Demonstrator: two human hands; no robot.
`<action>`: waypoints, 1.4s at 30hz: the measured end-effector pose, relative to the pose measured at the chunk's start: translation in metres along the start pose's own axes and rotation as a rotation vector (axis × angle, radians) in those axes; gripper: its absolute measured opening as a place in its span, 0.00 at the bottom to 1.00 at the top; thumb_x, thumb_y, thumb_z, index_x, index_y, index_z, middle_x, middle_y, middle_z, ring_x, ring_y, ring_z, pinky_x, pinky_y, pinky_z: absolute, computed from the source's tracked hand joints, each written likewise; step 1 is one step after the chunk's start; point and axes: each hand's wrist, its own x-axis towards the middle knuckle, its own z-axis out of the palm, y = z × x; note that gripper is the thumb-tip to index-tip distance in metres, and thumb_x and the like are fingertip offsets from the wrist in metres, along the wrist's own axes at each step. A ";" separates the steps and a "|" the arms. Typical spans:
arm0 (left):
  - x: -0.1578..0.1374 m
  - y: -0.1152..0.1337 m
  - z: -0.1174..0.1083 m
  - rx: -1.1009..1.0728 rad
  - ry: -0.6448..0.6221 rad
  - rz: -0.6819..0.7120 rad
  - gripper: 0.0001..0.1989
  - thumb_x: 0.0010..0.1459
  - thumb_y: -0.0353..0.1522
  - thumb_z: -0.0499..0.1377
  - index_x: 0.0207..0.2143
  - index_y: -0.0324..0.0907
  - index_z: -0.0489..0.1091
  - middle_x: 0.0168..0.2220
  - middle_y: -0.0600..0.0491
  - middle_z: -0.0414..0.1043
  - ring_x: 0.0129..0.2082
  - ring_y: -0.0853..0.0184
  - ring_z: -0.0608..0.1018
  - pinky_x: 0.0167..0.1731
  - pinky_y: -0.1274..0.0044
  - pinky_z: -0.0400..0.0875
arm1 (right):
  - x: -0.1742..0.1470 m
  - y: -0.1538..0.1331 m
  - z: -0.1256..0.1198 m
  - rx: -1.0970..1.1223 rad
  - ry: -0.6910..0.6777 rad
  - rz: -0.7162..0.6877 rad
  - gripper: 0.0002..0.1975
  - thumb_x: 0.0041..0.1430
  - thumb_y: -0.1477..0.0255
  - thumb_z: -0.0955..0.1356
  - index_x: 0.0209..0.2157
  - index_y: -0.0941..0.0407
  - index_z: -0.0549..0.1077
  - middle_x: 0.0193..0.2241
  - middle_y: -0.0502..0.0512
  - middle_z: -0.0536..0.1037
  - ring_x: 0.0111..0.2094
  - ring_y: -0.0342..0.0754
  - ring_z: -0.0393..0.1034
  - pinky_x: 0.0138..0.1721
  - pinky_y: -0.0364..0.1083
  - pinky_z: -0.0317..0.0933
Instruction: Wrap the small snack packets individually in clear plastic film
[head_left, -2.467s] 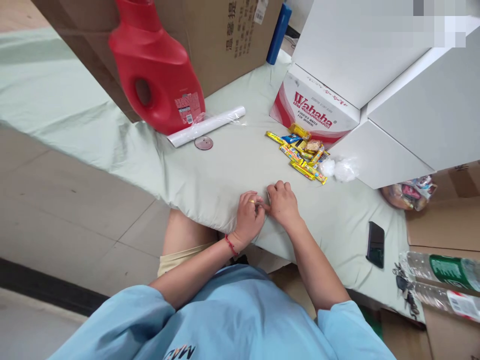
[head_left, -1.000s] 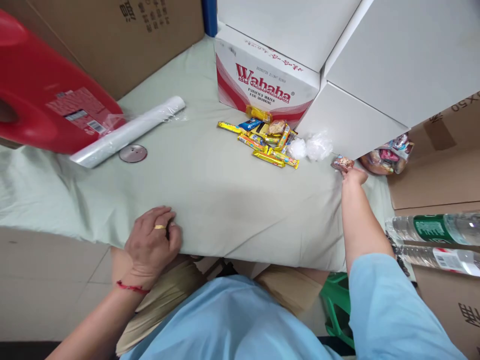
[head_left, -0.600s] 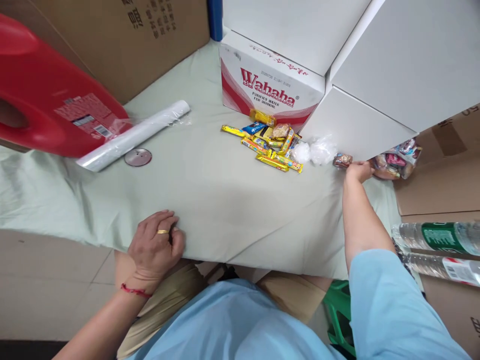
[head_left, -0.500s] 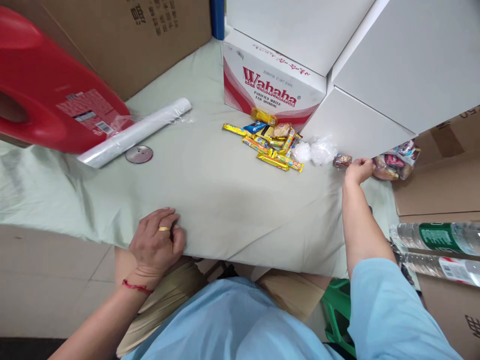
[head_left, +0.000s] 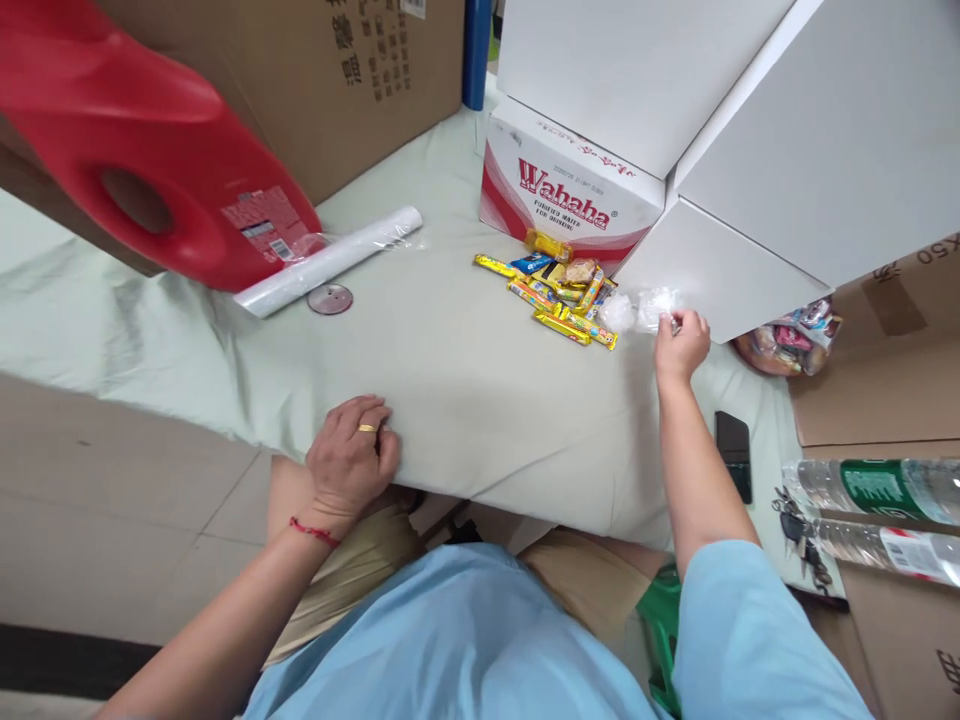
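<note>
My left hand (head_left: 352, 448) rests on the cloth at the table's front edge, fingers loosely bent, thumb apart, and holds nothing. On the right, my right hand (head_left: 681, 342) is closed in a pinch beside a clump of clear plastic (head_left: 657, 306). What its fingers grip is hidden, and the small brown wrapped snack seen there earlier is covered by the hand. Left of the clump lies a white plastic ball (head_left: 616, 313), touching a pile of yellow and blue wrapped snacks (head_left: 566, 290). Farther right, a clear bag of wrapped snacks (head_left: 789, 340) leans by the boxes.
A Wahaha carton (head_left: 570, 195) and white boxes (head_left: 577, 70) stand behind. At left are a red jug (head_left: 217, 150), a plastic roll (head_left: 337, 262) and a round metal disc (head_left: 330, 299). A phone (head_left: 733, 455), keys (head_left: 799, 535) and bottles (head_left: 874, 490) lie at right.
My right hand has moved left from the snack bag to the clear plastic clump, hiding the brown snack. The view has shifted slightly, uncovering the phone and keys. My left hand stays at the edge.
</note>
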 end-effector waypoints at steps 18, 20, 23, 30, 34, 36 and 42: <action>0.051 0.133 0.066 -0.790 -0.483 -0.285 0.12 0.62 0.42 0.61 0.38 0.43 0.71 0.32 0.54 0.75 0.29 0.67 0.73 0.31 0.74 0.64 | -0.198 -0.070 -0.007 1.028 -0.559 0.182 0.16 0.62 0.54 0.73 0.37 0.53 0.78 0.28 0.47 0.73 0.27 0.43 0.63 0.31 0.44 0.62; 0.049 0.131 0.067 -0.724 -0.485 -0.274 0.10 0.61 0.38 0.60 0.30 0.44 0.66 0.25 0.58 0.68 0.26 0.68 0.69 0.30 0.74 0.60 | -0.197 -0.069 -0.007 0.978 -0.589 0.064 0.14 0.65 0.56 0.72 0.38 0.53 0.79 0.32 0.49 0.75 0.32 0.45 0.67 0.37 0.46 0.65; 0.047 0.125 0.067 -0.726 -0.437 -0.315 0.11 0.62 0.37 0.58 0.28 0.44 0.62 0.23 0.59 0.64 0.25 0.69 0.67 0.29 0.75 0.57 | -0.197 -0.069 -0.007 0.959 -0.550 -0.083 0.17 0.64 0.55 0.73 0.48 0.51 0.78 0.45 0.55 0.74 0.36 0.46 0.68 0.40 0.48 0.68; 0.046 0.121 0.065 -0.830 -0.428 -0.304 0.11 0.63 0.39 0.58 0.30 0.44 0.65 0.23 0.60 0.63 0.25 0.70 0.66 0.29 0.76 0.59 | -0.205 -0.080 -0.009 0.755 -0.569 -0.450 0.26 0.61 0.62 0.75 0.59 0.49 0.72 0.60 0.64 0.70 0.56 0.57 0.69 0.49 0.55 0.71; 0.044 0.121 0.065 -0.856 -0.442 -0.291 0.11 0.64 0.38 0.56 0.29 0.44 0.63 0.23 0.60 0.63 0.25 0.69 0.66 0.30 0.76 0.60 | -0.203 -0.077 -0.007 0.779 -0.564 -0.307 0.11 0.67 0.65 0.70 0.48 0.50 0.78 0.43 0.57 0.78 0.41 0.50 0.73 0.43 0.50 0.70; 0.044 0.121 0.066 -0.823 -0.436 -0.283 0.12 0.65 0.39 0.56 0.29 0.45 0.63 0.23 0.60 0.64 0.25 0.69 0.67 0.30 0.75 0.59 | -0.201 -0.073 -0.006 0.844 -0.574 -0.186 0.08 0.65 0.63 0.71 0.42 0.51 0.80 0.37 0.53 0.78 0.35 0.47 0.71 0.38 0.48 0.68; 0.043 0.121 0.072 -0.831 -0.419 -0.310 0.10 0.63 0.39 0.56 0.31 0.45 0.64 0.23 0.60 0.65 0.24 0.69 0.67 0.29 0.75 0.59 | -0.191 -0.060 -0.006 1.025 -0.461 0.300 0.15 0.55 0.58 0.76 0.37 0.54 0.78 0.28 0.46 0.74 0.22 0.39 0.63 0.21 0.40 0.60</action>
